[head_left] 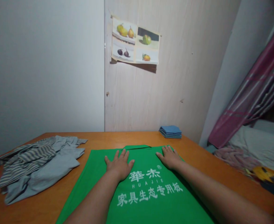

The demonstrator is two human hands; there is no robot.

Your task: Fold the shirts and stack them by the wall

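Observation:
A green cloth (148,214) with white printed lettering lies spread flat on the wooden table. A strap or loop of the same green (137,147) shows at its far edge; whether it is an apron or a bag I cannot tell. My left hand (120,165) rests palm down on its upper left part, fingers spread. Near the far right corner, my right hand (171,157) also presses flat on the cloth, thumb apart from the fingers. Neither hand grips anything. The near end of the cloth runs out of view.
Crumpled grey and striped clothes (43,165) lie on the left of the orange-brown table (64,189). A folded stack of blue cloth (170,132) sits at the back right. Behind stands a wall with a fruit poster (135,40). At right are a pink curtain (246,90) and bedding.

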